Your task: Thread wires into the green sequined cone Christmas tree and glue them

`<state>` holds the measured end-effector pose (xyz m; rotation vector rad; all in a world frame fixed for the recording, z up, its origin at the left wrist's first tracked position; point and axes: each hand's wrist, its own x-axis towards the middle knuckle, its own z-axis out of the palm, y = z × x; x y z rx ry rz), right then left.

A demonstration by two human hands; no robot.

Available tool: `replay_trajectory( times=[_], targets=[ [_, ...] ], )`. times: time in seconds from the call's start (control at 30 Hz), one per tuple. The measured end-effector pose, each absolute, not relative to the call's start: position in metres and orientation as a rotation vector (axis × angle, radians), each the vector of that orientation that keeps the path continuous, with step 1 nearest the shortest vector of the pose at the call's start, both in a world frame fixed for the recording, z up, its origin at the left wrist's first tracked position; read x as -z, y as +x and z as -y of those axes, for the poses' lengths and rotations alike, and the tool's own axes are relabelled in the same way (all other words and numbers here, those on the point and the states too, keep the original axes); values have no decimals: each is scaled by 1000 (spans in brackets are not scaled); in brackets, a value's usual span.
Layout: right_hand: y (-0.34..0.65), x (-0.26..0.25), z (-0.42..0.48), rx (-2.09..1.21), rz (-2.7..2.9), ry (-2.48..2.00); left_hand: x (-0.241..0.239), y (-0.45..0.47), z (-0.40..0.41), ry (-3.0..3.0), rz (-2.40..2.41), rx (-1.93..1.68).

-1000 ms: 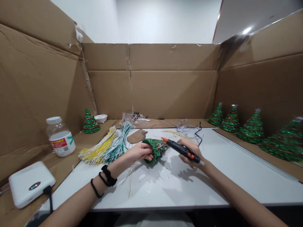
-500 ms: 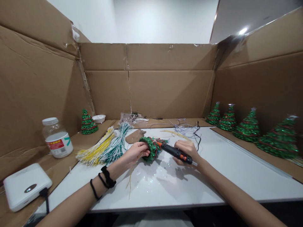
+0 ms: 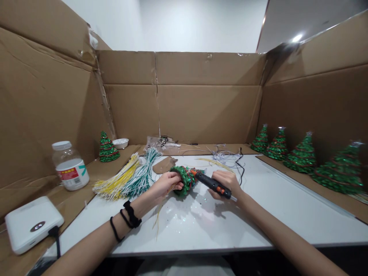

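Observation:
My left hand grips a small green Christmas tree by its base, the tree lying on its side with the tip toward the right. Thin yellow strands hang below that hand. In my right hand is a black glue gun with an orange nozzle, my fingers closed round its body. The nozzle tip is at the tree's side; whether it touches cannot be made out. A torn brown cardboard piece lies just behind the tree.
Bundles of yellow stems and green stems lie left. A plastic jar, a white device and a finished tree stand further left. Several trees line the right. Tangled wires lie behind. Cardboard walls enclose the table.
The glue gun has shifted slightly, its nozzle a little left and up along the tree. My left hand keeps its hold with hardly any movement.

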<state>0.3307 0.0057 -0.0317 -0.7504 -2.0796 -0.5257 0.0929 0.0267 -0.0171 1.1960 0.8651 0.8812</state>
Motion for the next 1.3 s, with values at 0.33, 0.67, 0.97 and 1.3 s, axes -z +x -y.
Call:
replay_trajectory(
  times=[0.33, 0.67, 0.97, 1.3],
  targets=[
    [329, 30, -4, 552, 2071, -777, 14, 94, -24, 1197, -881, -881],
    [328, 29, -2, 524, 2064, -803, 16, 93, -26, 1210, -866, -886],
    [328, 26, 0, 527, 2055, -782, 16, 93, -26, 1201, -867, -881],
    [328, 27, 0, 546, 2061, -807, 14, 94, -24, 1197, -856, -875]
  ],
)
